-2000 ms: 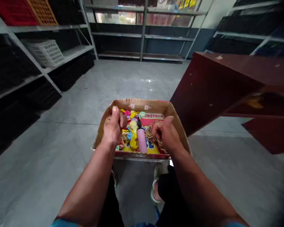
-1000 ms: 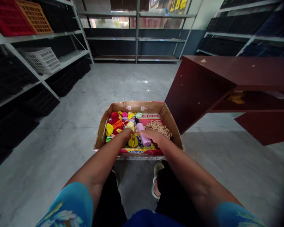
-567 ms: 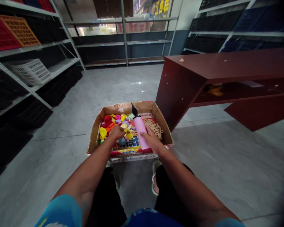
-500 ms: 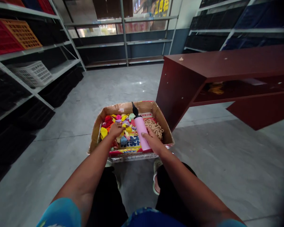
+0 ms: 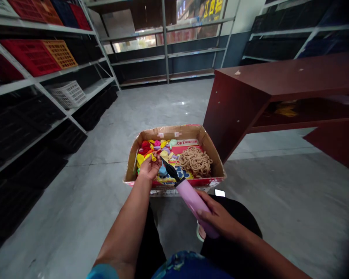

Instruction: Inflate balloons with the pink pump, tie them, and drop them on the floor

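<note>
pump [image 5: 192, 200] sits inside right grip [image 5: 219, 217] — nozzle [image 5: 171, 170] near left grip [image 5: 150, 167].

Head-worn view, forward and down

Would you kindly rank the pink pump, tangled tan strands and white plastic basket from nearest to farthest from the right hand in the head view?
1. Pink pump, gripped in the right hand.
2. Tangled tan strands, on the right side inside the cardboard box.
3. White plastic basket, far off on the left shelving.
</note>
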Available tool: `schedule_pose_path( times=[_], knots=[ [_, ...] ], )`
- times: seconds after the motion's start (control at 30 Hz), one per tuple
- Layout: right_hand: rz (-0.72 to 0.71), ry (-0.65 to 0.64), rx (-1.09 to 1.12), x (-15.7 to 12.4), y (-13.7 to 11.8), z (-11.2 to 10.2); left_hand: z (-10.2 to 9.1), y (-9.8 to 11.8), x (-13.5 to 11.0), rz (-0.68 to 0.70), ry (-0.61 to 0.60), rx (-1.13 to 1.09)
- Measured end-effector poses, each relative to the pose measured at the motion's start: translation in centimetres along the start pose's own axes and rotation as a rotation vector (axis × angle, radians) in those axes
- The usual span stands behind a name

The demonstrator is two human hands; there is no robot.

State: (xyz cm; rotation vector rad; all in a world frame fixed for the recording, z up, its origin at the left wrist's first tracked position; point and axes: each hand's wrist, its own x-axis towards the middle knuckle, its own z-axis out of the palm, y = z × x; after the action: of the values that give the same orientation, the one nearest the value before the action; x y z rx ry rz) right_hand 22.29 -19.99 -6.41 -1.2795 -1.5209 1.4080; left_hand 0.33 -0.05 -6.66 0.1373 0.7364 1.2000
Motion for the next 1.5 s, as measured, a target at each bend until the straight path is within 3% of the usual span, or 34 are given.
schedule_pose_path(
  times=[0.27,0.63,0.93,1.13,1.3,1.5],
  knots=[
    [-0.001,-0.028,-0.065,-1.2,-0.8,1.0,1.1,-1.0,-2.2,0.063,0.046,0.018],
    [-0.014,-0.014,-0.118,-0.7,-0.2,1.3,0.2,-2.2,-3.1,0.215,0.04,0.169],
    [-0.005,-0.01,-0.151,-0.4,-0.1,1.7,-0.1,-3.4,-4.0,0.234,0.03,0.209],
    [-0.014,0.02,-0.146,0.1,0.0,2.0,-0.3,-4.7,-4.6,0.111,0.028,0.176],
    [-0.044,0.015,-0.17,-0.2,0.3,1.9,-1.0,-3.4,-4.8,-0.134,-0.117,0.121],
    [-0.068,0.054,-0.226,-0.7,0.8,2.0,-0.7,-2.5,-5.0,-0.233,-0.101,0.229]
  ],
)
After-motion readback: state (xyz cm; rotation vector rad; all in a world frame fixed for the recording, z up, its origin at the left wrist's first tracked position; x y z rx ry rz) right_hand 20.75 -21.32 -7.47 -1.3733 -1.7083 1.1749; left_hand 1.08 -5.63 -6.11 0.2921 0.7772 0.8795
